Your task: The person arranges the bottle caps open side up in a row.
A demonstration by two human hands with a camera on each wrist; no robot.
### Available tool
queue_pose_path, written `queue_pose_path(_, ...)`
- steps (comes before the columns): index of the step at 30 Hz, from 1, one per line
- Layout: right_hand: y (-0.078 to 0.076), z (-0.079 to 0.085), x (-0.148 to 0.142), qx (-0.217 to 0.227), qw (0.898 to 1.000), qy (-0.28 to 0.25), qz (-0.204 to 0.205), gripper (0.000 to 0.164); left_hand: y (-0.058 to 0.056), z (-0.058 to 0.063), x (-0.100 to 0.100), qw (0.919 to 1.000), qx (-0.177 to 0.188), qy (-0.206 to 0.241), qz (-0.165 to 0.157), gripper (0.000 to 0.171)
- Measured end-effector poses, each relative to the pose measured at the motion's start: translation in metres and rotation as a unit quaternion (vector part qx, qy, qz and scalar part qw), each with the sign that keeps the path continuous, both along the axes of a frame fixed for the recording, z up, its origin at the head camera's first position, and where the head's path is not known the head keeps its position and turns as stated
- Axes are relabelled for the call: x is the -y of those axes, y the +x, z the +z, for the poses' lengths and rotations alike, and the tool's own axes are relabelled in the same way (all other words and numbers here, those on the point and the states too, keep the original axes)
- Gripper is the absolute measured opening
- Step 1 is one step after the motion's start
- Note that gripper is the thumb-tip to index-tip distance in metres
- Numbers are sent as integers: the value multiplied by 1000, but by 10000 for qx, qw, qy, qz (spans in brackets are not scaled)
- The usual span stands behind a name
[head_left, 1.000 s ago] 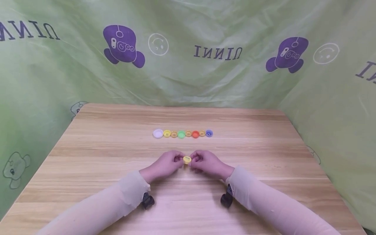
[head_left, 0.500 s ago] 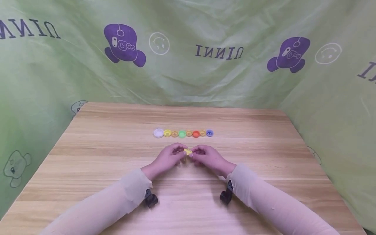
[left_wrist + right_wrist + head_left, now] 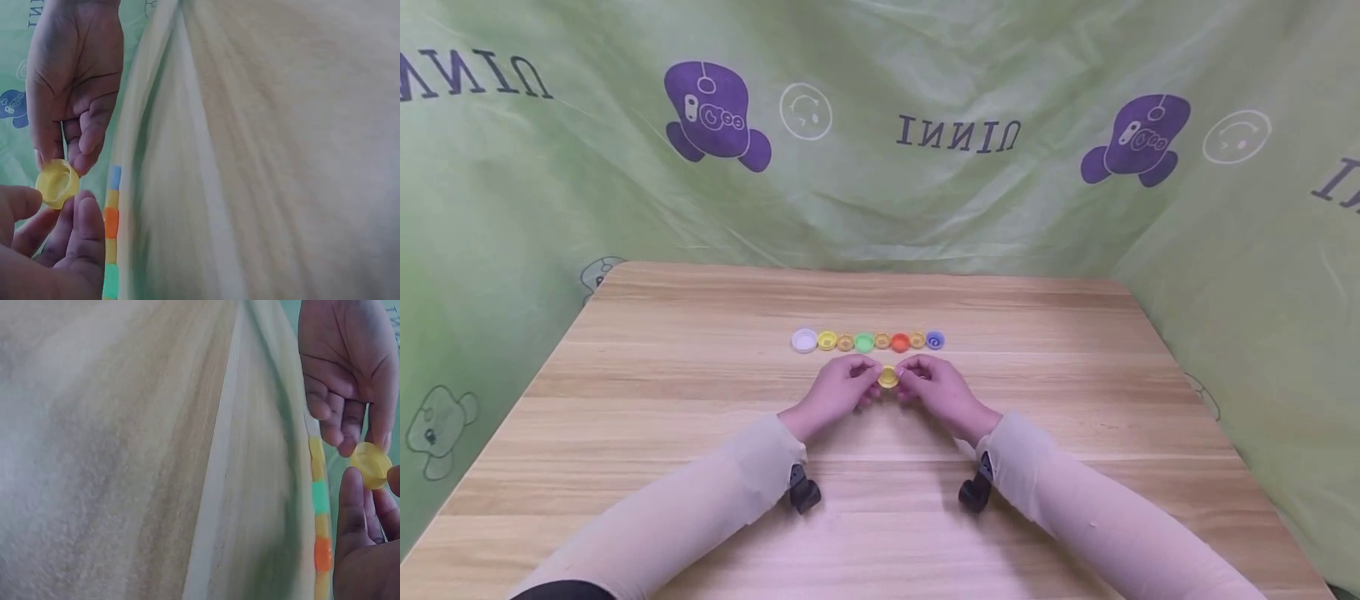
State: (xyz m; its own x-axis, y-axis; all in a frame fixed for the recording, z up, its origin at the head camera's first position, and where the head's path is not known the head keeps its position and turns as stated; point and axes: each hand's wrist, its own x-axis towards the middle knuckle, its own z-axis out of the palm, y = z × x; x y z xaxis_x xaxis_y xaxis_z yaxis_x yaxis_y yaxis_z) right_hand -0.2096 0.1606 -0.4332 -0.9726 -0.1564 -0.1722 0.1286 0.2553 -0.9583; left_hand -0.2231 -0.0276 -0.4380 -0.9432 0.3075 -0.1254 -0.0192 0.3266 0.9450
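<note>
Between both hands a yellow bottle cap [image 3: 888, 377] is held up off the table, its hollow inside turned toward the head camera. My left hand [image 3: 841, 387] pinches its left edge with thumb and fingers. On the opposite edge my right hand [image 3: 942, 390] pinches it too. In the left wrist view the cap [image 3: 57, 184] shows its open side and rim. Seen from the right wrist, the cap [image 3: 371, 465] sits between the fingertips of the two hands. Just beyond the hands lies a row of caps, among them a green cap [image 3: 864, 342] and a red cap [image 3: 900, 342].
The row runs from a white cap [image 3: 804, 340] at its left end to a blue cap [image 3: 935, 340] at its right, with yellow and amber caps between. A wooden table [image 3: 700, 375] carries them. A green printed curtain [image 3: 880, 200] hangs behind and at the sides.
Both hands have moved forward, toward the row, with the yellow cap. The cap has turned from its top facing up to its hollow side facing the head camera.
</note>
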Motion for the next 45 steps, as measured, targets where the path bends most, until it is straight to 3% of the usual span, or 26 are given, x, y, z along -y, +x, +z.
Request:
queue_pose_path(4,-6,0,-2,44,9986,-452,-276,20,-9,4,-8,9994,-76,161,305,14)
queue_pose_path(9,-15,1,-6,1,9970,-547,-548,20,-20,8,-17,9988,-74,326,360,16)
queue_pose_path(15,-24,4,-15,-10,9960,-447,-779,22,-27,16,-30,9996,-18,185,198,23)
queue_pose_path(28,-47,10,-45,191,9955,-443,-817,27,-41,26,-61,9977,-559,-357,-120,38)
queue_pose_path(39,-61,5,-65,417,9959,-361,-716,30,-55,29,-80,9987,-196,-462,-55,35)
queue_pose_path(45,-66,6,-75,390,9969,-312,-606,31,-62,27,-89,10000,-8,-65,-33,36)
